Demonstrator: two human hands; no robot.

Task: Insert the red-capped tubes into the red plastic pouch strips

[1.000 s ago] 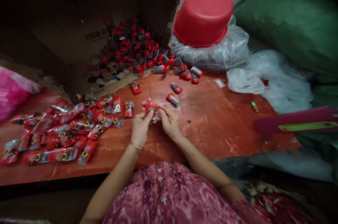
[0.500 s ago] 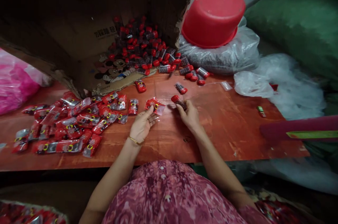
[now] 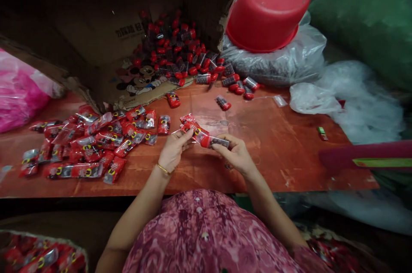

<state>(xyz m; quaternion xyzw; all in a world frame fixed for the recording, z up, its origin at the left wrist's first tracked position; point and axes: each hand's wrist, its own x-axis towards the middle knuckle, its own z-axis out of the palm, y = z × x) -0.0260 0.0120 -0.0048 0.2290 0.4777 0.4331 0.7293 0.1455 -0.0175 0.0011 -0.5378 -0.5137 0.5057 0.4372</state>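
My left hand (image 3: pixel 175 146) pinches a red printed plastic wrapper (image 3: pixel 196 130) over the table. Between the fingers of my right hand (image 3: pixel 235 153) is a small clear container with a red cap and dark contents (image 3: pixel 219 141). Its red cap end meets the wrapper's right end; I cannot tell how far it is inside. To the left of my left hand lies a pile of wrapped red packets (image 3: pixel 106 139). Beyond my hands, one loose container (image 3: pixel 222 102) lies on the table.
A cardboard box (image 3: pixel 93 62) on its side holds a heap of red-capped containers (image 3: pixel 180 47). A red basin (image 3: pixel 268 11) sits upside down on a filled plastic bag (image 3: pixel 277 65). The red table (image 3: pixel 273 148) ends just before my body. A basket of packets (image 3: pixel 41 251) stands lower left.
My right hand has brought the container leftward and down, so its cap now meets the wrapper. The view has shifted slightly.
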